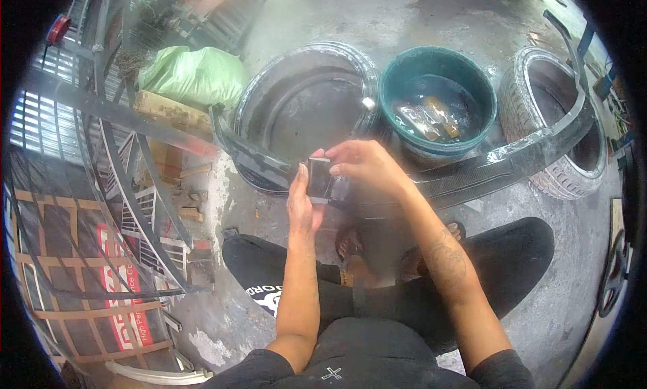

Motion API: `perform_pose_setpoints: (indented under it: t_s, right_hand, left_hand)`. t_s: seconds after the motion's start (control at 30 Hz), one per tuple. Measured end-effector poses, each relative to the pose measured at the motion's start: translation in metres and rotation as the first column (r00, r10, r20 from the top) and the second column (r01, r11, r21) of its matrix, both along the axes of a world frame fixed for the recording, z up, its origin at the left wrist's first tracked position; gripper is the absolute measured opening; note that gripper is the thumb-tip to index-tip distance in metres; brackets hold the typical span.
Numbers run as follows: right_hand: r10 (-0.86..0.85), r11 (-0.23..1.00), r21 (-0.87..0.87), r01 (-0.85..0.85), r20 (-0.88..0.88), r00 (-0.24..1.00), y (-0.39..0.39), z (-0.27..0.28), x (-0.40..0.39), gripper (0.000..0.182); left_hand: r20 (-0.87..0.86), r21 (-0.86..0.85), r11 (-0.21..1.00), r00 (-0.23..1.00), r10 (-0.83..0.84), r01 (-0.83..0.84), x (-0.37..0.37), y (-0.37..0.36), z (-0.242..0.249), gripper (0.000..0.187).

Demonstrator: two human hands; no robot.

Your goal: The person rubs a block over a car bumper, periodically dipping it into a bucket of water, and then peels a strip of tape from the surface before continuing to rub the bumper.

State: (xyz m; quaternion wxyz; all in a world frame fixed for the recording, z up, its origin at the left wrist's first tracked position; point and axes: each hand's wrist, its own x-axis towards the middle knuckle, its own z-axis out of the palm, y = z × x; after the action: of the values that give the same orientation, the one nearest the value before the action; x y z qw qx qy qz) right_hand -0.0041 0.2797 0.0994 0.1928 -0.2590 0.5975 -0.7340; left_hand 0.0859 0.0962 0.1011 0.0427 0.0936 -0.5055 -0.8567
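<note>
In front of my knees, my left hand (305, 199) is closed around the side of a small dark rectangular block (319, 176) with a pale lower edge. My right hand (360, 165) reaches over from the other side, its thumb and fingers bent against the block's top and right edge. What the block is made of cannot be made out. Just beyond both hands runs a long, curved, dark car-body strip (495, 165) with a woven carbon-fibre look. Its left part passes behind my hands.
The strip lies across a tyre (310, 49) on the left and another tyre (522, 106) on the right. Between them stands a green tub (384, 99) of water with packets inside. A pale green bag (195, 76) and metal racks (145, 200) are at left.
</note>
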Motion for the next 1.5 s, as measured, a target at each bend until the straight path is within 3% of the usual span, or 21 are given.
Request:
perform_pose_setpoints:
  t_s: [0.1,0.17,0.27,0.33,0.4,0.43,0.53,0.57,0.6,0.67,0.8,0.87,0.93,1.0,1.07,1.1,1.13,1.23,1.33,1.37,1.5]
  right_hand:
    - [0.031,0.999,-0.040,-0.030,0.011,0.999,0.002,0.003,0.000,0.039]
    - [0.058,0.998,0.004,-0.059,0.109,0.992,0.009,0.011,0.006,0.038]
    - [0.124,0.990,0.044,-0.137,0.219,0.968,0.012,0.006,-0.001,0.037]
    - [0.103,0.994,0.015,-0.109,0.200,0.974,0.006,0.000,-0.002,0.037]
    - [0.037,0.990,-0.144,-0.006,0.214,0.976,0.006,-0.001,-0.003,0.039]
    - [0.034,0.990,-0.143,-0.004,0.213,0.977,0.009,0.001,-0.004,0.039]
    - [0.239,0.971,-0.024,-0.238,0.066,0.969,0.026,0.009,-0.010,0.033]
    - [0.353,0.936,0.037,-0.351,-0.128,0.927,0.031,0.007,-0.016,0.034]
    - [0.434,0.892,0.237,-0.384,-0.213,0.875,0.037,0.013,-0.019,0.040]
    - [0.456,0.881,0.269,-0.390,-0.256,0.852,0.037,0.010,-0.017,0.043]
    - [0.384,0.893,0.356,-0.277,-0.281,0.879,0.029,0.014,-0.009,0.045]
    - [0.061,0.986,0.164,-0.008,-0.323,0.945,0.013,0.013,-0.005,0.050]
    - [0.005,0.995,0.099,0.028,-0.322,0.947,0.003,0.005,-0.003,0.054]
    - [-0.124,0.988,0.063,0.138,-0.187,0.974,-0.002,0.002,0.001,0.057]
    - [-0.175,0.979,0.064,0.194,-0.222,0.959,-0.003,-0.005,0.000,0.051]
    - [-0.097,0.987,0.119,0.112,-0.127,0.987,0.001,-0.007,-0.002,0.046]
    - [-0.021,0.986,0.163,0.025,-0.026,0.999,0.003,-0.008,-0.003,0.042]
    - [-0.021,0.996,0.092,0.022,-0.013,1.000,0.001,-0.003,0.000,0.032]
    - [0.020,0.997,0.074,-0.019,-0.005,1.000,0.008,0.008,-0.001,0.033]
    - [0.046,0.992,0.120,-0.040,-0.046,0.998,0.009,0.010,-0.002,0.034]
    - [-0.039,0.998,0.037,0.042,-0.084,0.996,-0.006,-0.003,0.001,0.036]
  left_hand:
    - [0.009,0.026,1.000,1.000,0.008,-0.009,-0.003,-0.003,0.001,0.054]
    - [-0.012,0.071,0.993,0.995,0.100,-0.099,-0.004,-0.008,0.001,0.052]
    - [-0.051,0.045,0.996,0.996,0.077,-0.075,-0.003,-0.012,0.006,0.053]
    - [-0.052,0.055,0.995,0.994,0.091,-0.088,-0.003,-0.009,0.006,0.064]
    - [-0.112,0.179,0.983,0.991,0.068,-0.047,-0.002,-0.005,0.005,0.079]
    - [-0.063,0.133,0.986,0.992,0.107,-0.098,-0.002,-0.003,0.000,0.091]
    - [-0.122,0.158,0.987,0.993,0.007,0.012,-0.002,-0.009,-0.009,0.091]
    - [-0.066,0.145,0.989,0.997,0.028,-0.018,0.000,-0.013,-0.010,0.096]
    - [-0.067,0.005,0.998,0.996,0.059,-0.059,-0.004,-0.020,-0.009,0.097]
    - [-0.032,-0.130,0.990,0.998,0.045,-0.049,0.000,-0.029,-0.011,0.096]
    - [-0.092,-0.337,0.930,0.977,-0.190,0.149,0.005,-0.033,-0.016,0.082]
    - [-0.001,-0.611,0.775,0.979,-0.206,0.162,0.012,-0.013,0.002,0.068]
    - [-0.061,-0.548,0.834,0.992,-0.115,0.063,0.008,-0.001,-0.013,0.060]
    - [-0.107,-0.479,0.877,0.994,-0.017,-0.037,0.007,0.006,-0.017,0.052]
    - [-0.088,-0.144,0.974,0.983,0.164,-0.176,0.009,0.012,-0.010,0.041]
    - [-0.095,-0.103,0.982,0.984,0.152,-0.161,0.007,0.009,-0.011,0.037]
    - [-0.097,-0.104,0.980,0.983,0.158,-0.168,0.008,0.007,-0.012,0.037]
    - [-0.090,-0.090,0.986,0.987,0.132,-0.140,0.010,0.003,-0.011,0.040]
    - [-0.131,-0.007,1.000,0.991,-0.021,0.021,0.016,-0.004,-0.006,0.061]
    - [-0.152,-0.142,0.988,0.985,-0.084,0.063,0.017,-0.009,-0.010,0.066]
    - [-0.104,-0.320,0.947,0.994,-0.020,-0.015,0.015,0.006,-0.002,0.065]
